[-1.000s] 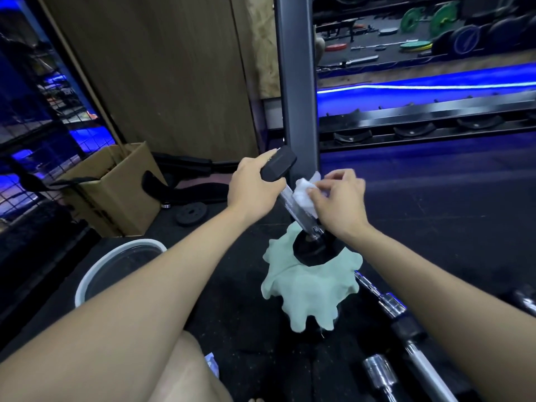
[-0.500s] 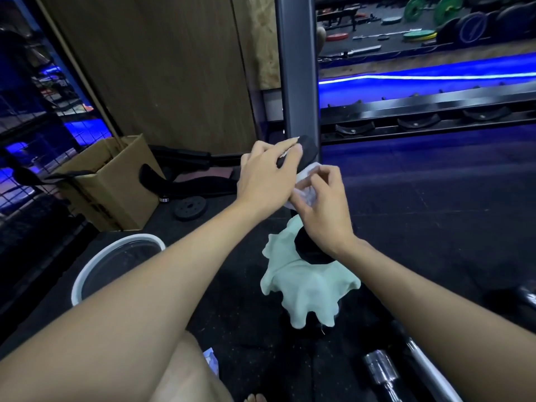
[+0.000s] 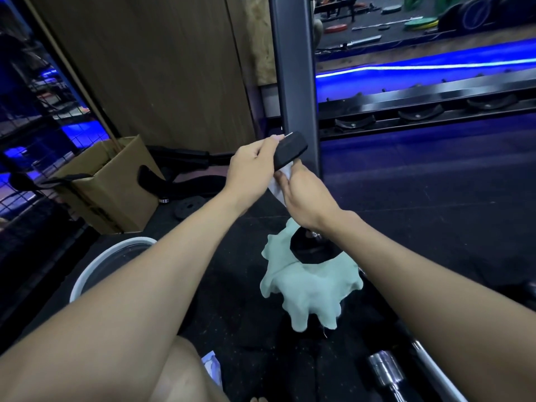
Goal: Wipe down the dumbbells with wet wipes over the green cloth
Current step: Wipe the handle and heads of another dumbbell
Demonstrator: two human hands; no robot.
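Observation:
A dumbbell stands on end, its lower black head (image 3: 311,250) resting on the crumpled green cloth (image 3: 310,291) on the dark floor. My left hand (image 3: 252,166) grips the upper black head (image 3: 290,153) from the left. My right hand (image 3: 304,195) is wrapped round the handle just below that head, holding a white wet wipe (image 3: 280,184) against it. The handle itself is almost wholly hidden under my right hand; only a bit of chrome shows near the lower head.
A white-rimmed bucket (image 3: 95,268) sits at the lower left, a cardboard box (image 3: 104,181) behind it. A grey steel post (image 3: 295,76) rises right behind the dumbbell. Chrome bars (image 3: 385,372) lie at the lower right. A wipes packet (image 3: 213,369) lies by my knee.
My right hand has slid with the wipe up the handle, from near the lower head to just under the upper head. My left hand keeps its hold on the upper head.

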